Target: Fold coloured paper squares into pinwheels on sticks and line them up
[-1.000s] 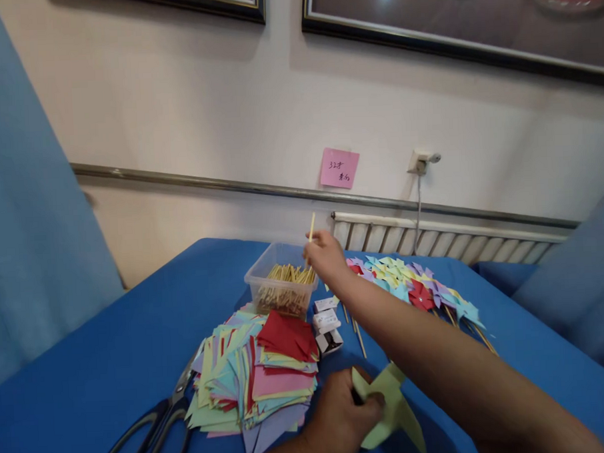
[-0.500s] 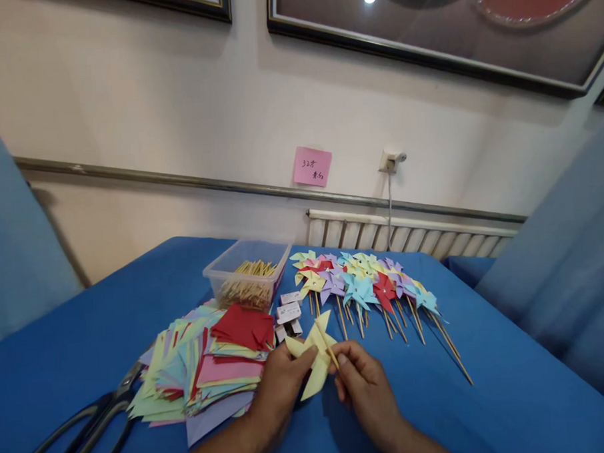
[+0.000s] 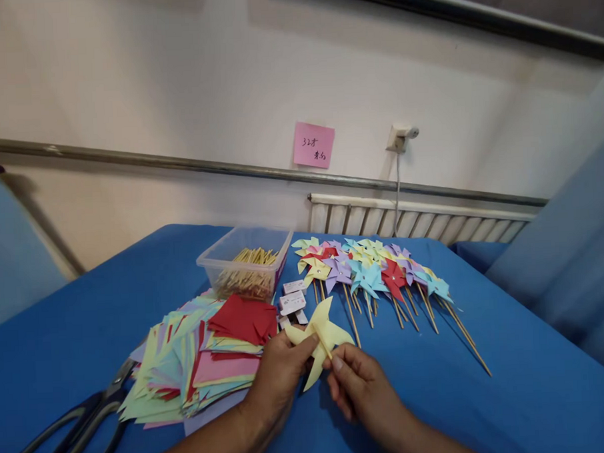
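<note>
Pinwheel (image 3: 331, 333): this yellow one is staying between your two hands, above the near part of the table (image 3: 500, 411), its blades spreading outward.
Left hand (image 3: 281, 366): your thumb is pressing on the pinwheel near its middle and the fingers are supporting from behind, so the grip is narrow.
Right hand (image 3: 363, 383): your thumb and forefinger are pinching the stick (image 3: 326, 349) tightly, while the other fingers are curling below.
Stick: it is no longer standing over the tub (image 3: 218, 273), as one second ago; now it is meeting the pinwheel near the middle. In my judgement, the fetching is over and both hands are working on one piece. Whether the stick is already fixed, I cannot tell.
Tub: it is standing behind the sheets (image 3: 203, 371) and holding many spare sticks (image 3: 256, 256).
Sheets: they are lying in a loose pile to the left, with scissors (image 3: 109, 393) resting beside them.
Boxes (image 3: 292, 302): they are sitting just beyond the pinwheel.
Other pinwheels (image 3: 367, 277): they are lying together toward the right.
</note>
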Action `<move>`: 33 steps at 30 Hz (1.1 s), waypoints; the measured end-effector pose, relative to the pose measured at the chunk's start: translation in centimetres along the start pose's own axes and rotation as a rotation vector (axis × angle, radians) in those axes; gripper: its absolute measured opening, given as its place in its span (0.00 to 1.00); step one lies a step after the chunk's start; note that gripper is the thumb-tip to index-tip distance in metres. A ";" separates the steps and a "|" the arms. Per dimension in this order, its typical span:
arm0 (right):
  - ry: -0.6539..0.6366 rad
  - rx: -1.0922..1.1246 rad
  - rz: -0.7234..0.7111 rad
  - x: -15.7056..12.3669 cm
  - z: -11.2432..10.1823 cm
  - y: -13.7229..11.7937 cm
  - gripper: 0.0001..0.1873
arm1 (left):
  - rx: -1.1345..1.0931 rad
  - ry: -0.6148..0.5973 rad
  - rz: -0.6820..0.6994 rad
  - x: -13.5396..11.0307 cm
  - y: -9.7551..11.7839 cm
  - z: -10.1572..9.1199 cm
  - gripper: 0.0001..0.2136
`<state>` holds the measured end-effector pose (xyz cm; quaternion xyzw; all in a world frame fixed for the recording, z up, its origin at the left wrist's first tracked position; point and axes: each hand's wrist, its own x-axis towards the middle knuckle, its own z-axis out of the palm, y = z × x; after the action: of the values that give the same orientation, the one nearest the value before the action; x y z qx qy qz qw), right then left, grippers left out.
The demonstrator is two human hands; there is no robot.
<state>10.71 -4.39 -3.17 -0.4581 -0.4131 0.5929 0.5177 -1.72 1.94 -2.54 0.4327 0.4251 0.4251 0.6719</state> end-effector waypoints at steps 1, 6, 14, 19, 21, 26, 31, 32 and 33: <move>-0.013 0.001 0.008 0.0 0.0 -0.1 0.23 | 0.000 -0.008 -0.004 0.0 0.1 -0.1 0.13; -0.011 0.002 0.044 -0.2 0.1 -0.5 0.23 | -0.005 -0.017 -0.017 -0.1 0.3 -0.2 0.13; -0.018 0.027 0.060 0.0 -0.2 -0.5 0.26 | -0.037 -0.029 -0.035 -0.2 0.5 0.1 0.12; -0.041 0.046 0.065 -0.1 -0.3 -0.6 0.25 | -0.053 -0.035 -0.014 -0.3 0.6 0.2 0.12; -0.048 0.054 0.065 -0.1 -0.3 -0.6 0.25 | -0.055 -0.028 -0.008 -0.4 0.6 0.2 0.12; -0.060 0.066 0.082 -0.1 -0.4 -0.6 0.25 | -0.053 -0.032 -0.008 -0.6 0.8 0.3 0.12; -0.085 0.073 0.088 0.1 -0.5 -0.3 0.24 | -0.057 -0.046 -0.019 -0.6 0.8 0.3 0.12; -0.085 0.072 0.085 0.0 -0.6 -0.3 0.24 | -0.063 -0.049 -0.023 -0.6 0.9 0.3 0.12; -0.080 0.071 0.082 0.0 -0.6 -0.3 0.23 | -0.073 -0.052 -0.027 -0.6 0.9 0.4 0.11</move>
<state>11.39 -4.35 -3.04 -0.4318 -0.3930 0.6458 0.4919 -1.72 1.51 -1.42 0.4131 0.3975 0.4196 0.7038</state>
